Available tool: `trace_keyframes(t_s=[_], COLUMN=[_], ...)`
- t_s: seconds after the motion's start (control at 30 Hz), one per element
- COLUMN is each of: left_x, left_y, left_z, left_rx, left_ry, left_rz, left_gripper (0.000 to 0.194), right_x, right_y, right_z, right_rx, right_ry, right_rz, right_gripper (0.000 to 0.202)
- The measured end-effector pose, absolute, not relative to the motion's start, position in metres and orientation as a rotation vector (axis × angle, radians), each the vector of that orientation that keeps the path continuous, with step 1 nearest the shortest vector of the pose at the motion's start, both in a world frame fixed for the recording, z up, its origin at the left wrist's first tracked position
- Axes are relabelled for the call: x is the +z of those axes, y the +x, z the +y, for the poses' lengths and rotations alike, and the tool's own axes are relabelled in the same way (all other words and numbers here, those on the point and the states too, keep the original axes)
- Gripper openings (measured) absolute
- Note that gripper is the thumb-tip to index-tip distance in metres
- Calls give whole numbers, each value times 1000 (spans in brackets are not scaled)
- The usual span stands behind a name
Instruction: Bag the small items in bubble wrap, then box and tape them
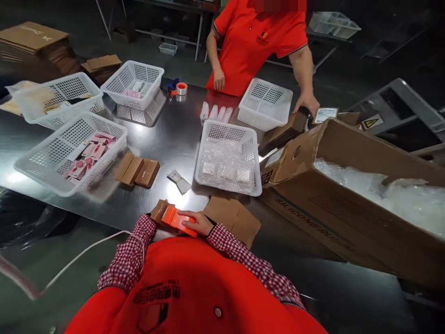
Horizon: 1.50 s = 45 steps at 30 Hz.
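My right hand (198,223) is wrapped round an orange tape dispenser (178,220), whose toothed edge lies against a small brown cardboard box (159,210). My left sleeve (144,228) reaches to that box's left end; the fingers there are hidden, so their grip does not show. Just beyond the box lies a small stack of printed labels (179,181). Two closed small cartons (137,170) sit side by side to the left of the labels. Flat unfolded cardboard (234,218) lies beside my right wrist.
A white basket (227,132) holds bubble-wrapped items. On the left, another basket (45,157) contains pink-and-white packets, with more baskets behind. A large carton (299,204) of clear plastic packaging blocks the right. Across the table, a co-worker's hand (307,103) touches dark items. A tape roll (181,88) stands far back.
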<state>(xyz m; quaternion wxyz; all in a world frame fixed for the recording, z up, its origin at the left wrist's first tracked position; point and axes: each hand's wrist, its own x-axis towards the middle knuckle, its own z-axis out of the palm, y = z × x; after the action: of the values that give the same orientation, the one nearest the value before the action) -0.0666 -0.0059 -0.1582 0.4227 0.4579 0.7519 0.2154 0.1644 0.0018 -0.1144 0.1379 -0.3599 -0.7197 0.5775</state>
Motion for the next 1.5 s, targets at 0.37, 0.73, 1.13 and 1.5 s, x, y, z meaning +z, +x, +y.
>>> trace_keyframes(t_s=[0.37,0.73,1.13,1.5], left_x=[-147,-148,-152,-158], left_y=[-154,-137,-80,-65], left_z=[-39,-5,-28,-21], left_rx=[241,-103,-235,-149], left_ry=[1847,2167,2329,2342], left_rz=[1532,1347,1354,1320], left_gripper=[93,83,88,70], right_x=[-82,-61,-67,-68], right_y=[72,95,127,197], right_z=[31,18,8,-12], right_rx=[1507,1361,1370,1339], right_ry=[-1336,-1502,-1580,-1529], right_rz=[-2701,-2807,-2755,-2675], right_gripper=[48,57,54,49])
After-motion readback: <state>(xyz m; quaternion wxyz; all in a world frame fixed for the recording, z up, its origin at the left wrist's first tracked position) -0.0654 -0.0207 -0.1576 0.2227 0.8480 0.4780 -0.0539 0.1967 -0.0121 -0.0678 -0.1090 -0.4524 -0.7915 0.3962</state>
